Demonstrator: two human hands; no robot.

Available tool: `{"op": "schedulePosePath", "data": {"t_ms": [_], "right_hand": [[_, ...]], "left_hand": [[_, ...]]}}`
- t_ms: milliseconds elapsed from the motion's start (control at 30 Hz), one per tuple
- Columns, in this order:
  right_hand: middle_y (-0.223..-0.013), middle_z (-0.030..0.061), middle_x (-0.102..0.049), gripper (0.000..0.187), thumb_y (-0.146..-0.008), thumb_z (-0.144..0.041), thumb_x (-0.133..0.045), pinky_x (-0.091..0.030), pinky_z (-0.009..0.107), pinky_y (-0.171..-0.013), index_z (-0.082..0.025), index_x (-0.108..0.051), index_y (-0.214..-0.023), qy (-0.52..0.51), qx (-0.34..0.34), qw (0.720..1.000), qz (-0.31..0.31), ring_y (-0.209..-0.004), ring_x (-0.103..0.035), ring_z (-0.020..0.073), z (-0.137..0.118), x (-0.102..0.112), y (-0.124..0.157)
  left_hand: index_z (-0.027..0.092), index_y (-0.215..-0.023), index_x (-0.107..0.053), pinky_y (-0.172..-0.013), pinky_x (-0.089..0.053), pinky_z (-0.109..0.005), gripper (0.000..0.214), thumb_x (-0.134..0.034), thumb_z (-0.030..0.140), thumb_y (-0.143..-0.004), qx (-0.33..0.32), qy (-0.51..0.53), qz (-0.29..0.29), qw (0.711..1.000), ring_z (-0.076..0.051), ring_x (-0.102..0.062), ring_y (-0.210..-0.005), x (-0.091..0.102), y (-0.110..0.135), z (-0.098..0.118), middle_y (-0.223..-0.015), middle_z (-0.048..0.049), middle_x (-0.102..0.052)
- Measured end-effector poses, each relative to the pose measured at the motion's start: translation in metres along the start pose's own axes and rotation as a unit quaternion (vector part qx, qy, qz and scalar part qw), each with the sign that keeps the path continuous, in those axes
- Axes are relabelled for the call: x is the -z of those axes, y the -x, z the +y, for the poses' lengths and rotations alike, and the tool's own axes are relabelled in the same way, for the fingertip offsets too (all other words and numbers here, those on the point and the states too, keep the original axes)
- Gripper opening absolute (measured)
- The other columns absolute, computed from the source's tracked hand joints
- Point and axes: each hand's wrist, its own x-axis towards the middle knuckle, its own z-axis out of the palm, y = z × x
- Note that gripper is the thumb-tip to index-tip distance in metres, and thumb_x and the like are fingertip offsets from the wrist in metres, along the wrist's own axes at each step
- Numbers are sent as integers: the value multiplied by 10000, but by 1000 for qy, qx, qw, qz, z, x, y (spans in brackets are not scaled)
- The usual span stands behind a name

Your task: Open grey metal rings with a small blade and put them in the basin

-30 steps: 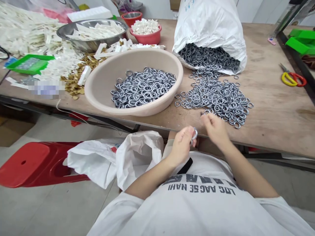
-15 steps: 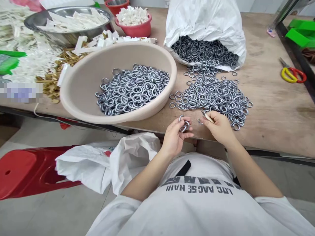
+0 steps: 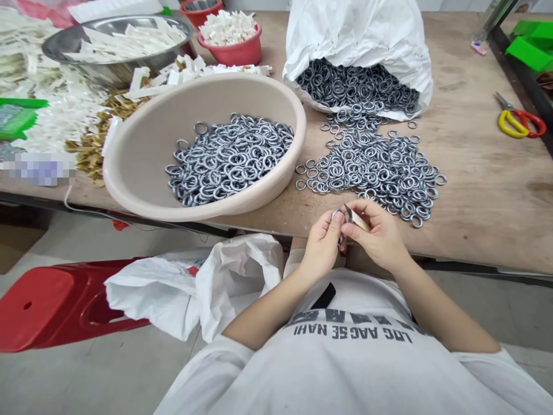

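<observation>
My left hand (image 3: 322,245) is closed around a metal ring (image 3: 336,215) at the table's front edge. My right hand (image 3: 380,236) pinches a small pale-handled pointed tool (image 3: 354,217) whose tip meets that ring. Just beyond my hands lies a loose pile of grey metal rings (image 3: 375,170) on the wooden table (image 3: 475,167). To the left stands a beige plastic basin (image 3: 142,155) holding many more of the same rings. Behind the pile a white sack (image 3: 358,40) lies open with rings spilling out.
At the far left are a steel bowl (image 3: 69,43) of white plastic pieces, a red bowl (image 3: 235,53), scattered white and brass parts and a green tray (image 3: 17,115). Scissors (image 3: 518,121) lie at the right. A red stool (image 3: 52,305) and white bag (image 3: 194,282) sit below the table.
My hands have come together: the right hand left the pile's edge and brought the tool's tip to the ring in my left hand. The camera view shifted slightly.
</observation>
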Motion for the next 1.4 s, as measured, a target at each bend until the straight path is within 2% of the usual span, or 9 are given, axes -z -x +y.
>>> {"op": "schedulePosePath", "data": {"t_ms": [133, 267, 433, 567, 667, 900, 967, 1167, 1400], "right_hand": [[-785, 5, -632, 330, -813, -516, -733, -494, 277, -534, -221, -679, -953, 18, 0, 999, -27, -629, -584, 148, 0, -3, -3], [-725, 6, -610, 364, -935, -537, -567, -432, 267, -580, -190, -671, -905, 103, 61, 992, 26, -643, -550, 135, 3, -1, -8], [-744, 18, -587, 368, -968, -517, -515, -366, 281, -640, -186, -613, -840, 352, 216, 911, 5, -679, -526, 139, 4, 1, 6], [-689, 7, -545, 386, -984, -486, -497, -321, 284, -620, -189, -562, -747, 464, 243, 852, 3, -631, -489, 130, 6, -3, 14], [-687, 4, -548, 391, -979, -492, -508, -309, 284, -620, -193, -539, -727, 484, 250, 839, 0, -632, -492, 130, 7, -4, 14], [-604, -28, -487, 395, -1011, -480, -436, -275, 282, -581, -208, -541, -744, 433, 107, 891, 89, -570, -461, 131, 11, 23, -5], [-626, -24, -507, 369, -1006, -481, -448, -292, 282, -587, -213, -579, -788, 404, 89, 905, 104, -586, -468, 140, 10, 28, -8], [-1038, 43, -693, 359, -847, -462, -719, -455, 335, -839, -262, -674, -1141, 264, 157, 951, -26, -952, -624, 215, 3, 8, 1], [-726, -25, -645, 232, -851, -427, -719, -511, 306, -623, -245, -648, -977, 11, -19, 994, -109, -630, -625, 161, 8, 1, 6]], "left_hand": [[176, -872, -563, -396, -323, -183, 366, -567, 539, -912, 21, 28, -41, 999, -55, -415, -433, -3, 6, 2, -612, 54, -465], [174, -756, -507, -373, -306, -174, 375, -595, 511, -895, 47, 74, -29, 996, -46, -380, -436, -3, 9, 5, -620, 50, -451], [177, -721, -481, -349, -292, -162, 352, -621, 456, -885, 56, 122, 43, 990, -45, -370, -413, -4, 10, 11, -582, 63, -425], [186, -759, -498, -339, -298, -161, 327, -630, 461, -875, 73, 127, 68, 987, -53, -393, -399, -5, 10, 14, -568, 70, -436], [189, -779, -507, -344, -309, -161, 318, -638, 466, -865, 79, 129, 71, 986, -55, -401, -406, -6, 11, 13, -580, 70, -447], [176, -695, -449, -359, -283, -174, 367, -592, 441, -906, 93, 129, -38, 987, -40, -370, -399, -7, 23, 10, -593, 62, -414], [171, -692, -447, -371, -271, -174, 389, -594, 463, -903, 94, 129, -26, 987, -32, -370, -405, -5, 21, 11, -608, 58, -421], [177, -765, -528, -392, -314, -178, 395, -639, 546, -850, 75, 95, 51, 991, -52, -398, -433, -1, 13, 5, -586, 58, -438], [172, -749, -538, -391, -327, -182, 384, -634, 527, -857, 92, 69, -17, 993, -54, -401, -431, 4, 23, -3, -591, 49, -468]]}}
